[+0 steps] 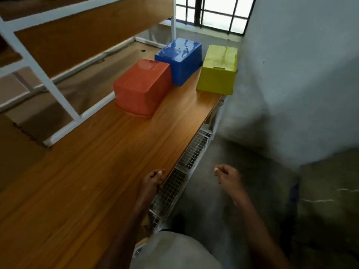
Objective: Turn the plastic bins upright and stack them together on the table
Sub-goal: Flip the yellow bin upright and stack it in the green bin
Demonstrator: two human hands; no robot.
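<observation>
Three plastic bins stand upside down, bottoms up, at the far end of the wooden table (93,171). The orange bin (142,87) is nearest me. Behind it is the blue bin (179,61), and the yellow-green bin (218,69) sits to the right by the table's edge. My left hand (152,180) hovers at the table's near right edge, fingers loosely curled, holding nothing. My right hand (227,175) hangs beyond the edge over the floor, fingers loosely curled and empty. Both hands are far from the bins.
A white metal bunk-bed frame (58,98) with a brown mattress runs along the table's left side. A wire mesh rack (174,181) hangs under the table's right edge. A grey wall (301,74) stands to the right, with a barred window (213,12) behind the bins.
</observation>
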